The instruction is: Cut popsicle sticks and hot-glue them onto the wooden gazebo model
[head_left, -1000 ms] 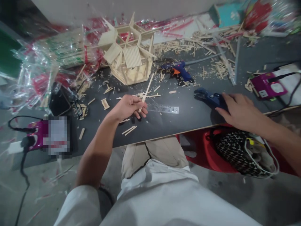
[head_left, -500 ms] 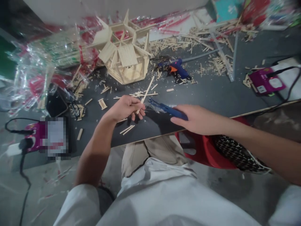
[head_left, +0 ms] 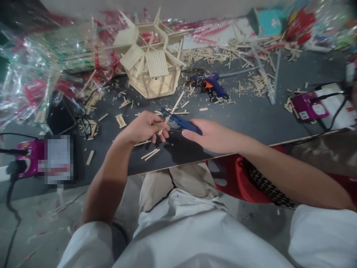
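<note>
My left hand [head_left: 146, 128] pinches a thin wooden stick [head_left: 177, 102], which slants up and away from the fingertips. My right hand [head_left: 213, 134] is wrapped round the blue handle of a spring-loaded hand cutter [head_left: 181, 122]. Its narrow jaws reach across the stick just above my left fingers; whether they touch it I cannot tell. Several loose sticks [head_left: 150, 154] lie on the dark table by my left hand. Beyond both hands stands a wooden stick model [head_left: 157, 65] with a hexagonal base and flared panels.
A blue glue gun [head_left: 216, 86] lies right of the model. Cut stick pieces [head_left: 209, 54] litter the back. Plastic-wrapped bundles [head_left: 69, 52] fill the left, beside a phone [head_left: 60, 113]. Purple power adapters [head_left: 308, 106] with cables sit at both sides. A red chair [head_left: 235, 182] is below the edge.
My right hand has moved left with the cutter, bringing its jaws to the stick. My left hand keeps its pinch. The camera view has shifted slightly.
</note>
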A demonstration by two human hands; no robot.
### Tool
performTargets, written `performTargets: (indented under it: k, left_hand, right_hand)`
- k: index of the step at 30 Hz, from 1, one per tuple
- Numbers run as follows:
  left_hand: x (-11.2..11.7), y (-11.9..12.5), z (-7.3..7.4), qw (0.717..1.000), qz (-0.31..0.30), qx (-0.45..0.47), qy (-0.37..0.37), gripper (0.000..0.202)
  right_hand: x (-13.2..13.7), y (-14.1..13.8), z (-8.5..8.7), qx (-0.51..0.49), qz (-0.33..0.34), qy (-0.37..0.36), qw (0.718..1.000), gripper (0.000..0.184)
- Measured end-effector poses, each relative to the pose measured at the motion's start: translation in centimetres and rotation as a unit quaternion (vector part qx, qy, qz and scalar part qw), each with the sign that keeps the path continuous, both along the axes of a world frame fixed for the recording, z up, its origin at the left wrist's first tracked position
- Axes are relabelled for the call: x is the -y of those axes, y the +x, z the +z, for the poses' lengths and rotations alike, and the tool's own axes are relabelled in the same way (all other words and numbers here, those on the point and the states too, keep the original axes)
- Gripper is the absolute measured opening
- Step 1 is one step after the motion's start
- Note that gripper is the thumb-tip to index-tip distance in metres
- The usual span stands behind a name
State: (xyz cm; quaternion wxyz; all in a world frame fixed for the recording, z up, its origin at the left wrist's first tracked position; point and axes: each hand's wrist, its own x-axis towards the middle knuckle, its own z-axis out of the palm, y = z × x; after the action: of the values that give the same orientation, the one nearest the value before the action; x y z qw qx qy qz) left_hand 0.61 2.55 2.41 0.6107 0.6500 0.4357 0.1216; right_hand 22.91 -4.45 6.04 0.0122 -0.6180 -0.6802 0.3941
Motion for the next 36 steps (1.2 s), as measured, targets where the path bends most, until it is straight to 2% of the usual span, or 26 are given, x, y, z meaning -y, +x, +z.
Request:
performTargets:
  k: [6,14,22,26,32,36]
  left_hand:
    - [0.2,-0.2,-0.1,1.0,0.002,-0.015,0.015,0.023]
    - [0.2,-0.7,-0.3,1.0,0.001,-0.021,0.019,0.024]
    - [1.0,0.1,0.9,0.999,0.034,-0.027,-0.013,0.025]
    - [2.0,0.2,1.2,0.996,0.055,-0.063,-0.007,0.026]
    - [4.7,-0.3,1.0,0.996,0.054,-0.07,0.022,0.024]
    - [6.5,-0.7,1.2,0.993,0.061,-0.089,0.055,0.028]
  right_hand:
    - [0.1,0.0,-0.5,0.012,0.042,0.041,0.998,0.034]
    - [0.4,-0.5,-0.4,0.06,0.007,0.021,0.998,0.053]
    - [0.3,-0.3,-2.5,0.1,0.055,0.104,0.988,0.061]
    - [0.2,0.0,-2.6,0.113,0.082,0.101,0.985,0.063]
    - [1.0,-0.1,-2.3,0.136,0.13,0.087,0.978,0.061]
    - [1.8,0.2,-2.8,0.167,0.13,0.098,0.972,0.057]
